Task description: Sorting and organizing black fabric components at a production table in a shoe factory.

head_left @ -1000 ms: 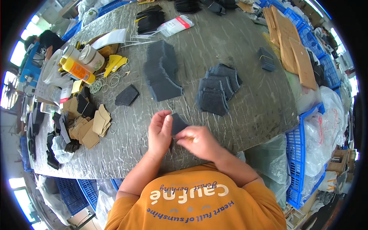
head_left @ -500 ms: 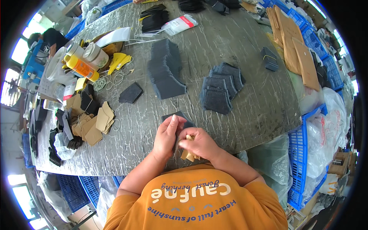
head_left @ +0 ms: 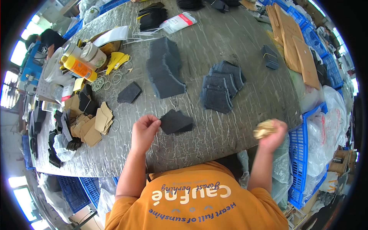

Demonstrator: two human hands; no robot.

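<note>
My left hand (head_left: 143, 130) pinches the left corner of a dark, flat cut piece (head_left: 177, 122) near the table's front edge. Two dark layers seem to overlap there. Over by the right edge of the table, my right hand (head_left: 276, 135) is closed round a crumpled tan wad (head_left: 264, 129), perhaps paper or tape; motion blurs it. Beyond the left hand lie a long fanned row of dark cut pieces (head_left: 165, 69) and, to its right, overlapping stacks of dark pieces (head_left: 220, 88). A single dark piece (head_left: 129, 92) rests farther left.
Tan card pieces (head_left: 91, 130), rubber bands (head_left: 100, 83), a yellow bottle (head_left: 79, 68) and a jar (head_left: 94, 55) crowd the left side. A banded dark bundle (head_left: 270, 57) and brown paper envelopes (head_left: 306, 63) lie at the right. A blue crate (head_left: 298, 165) stands beside the table.
My hands have moved apart. The right swung out to the right with the tan wad; the left shifted slightly left, and the dark piece now shows flat on the table.
</note>
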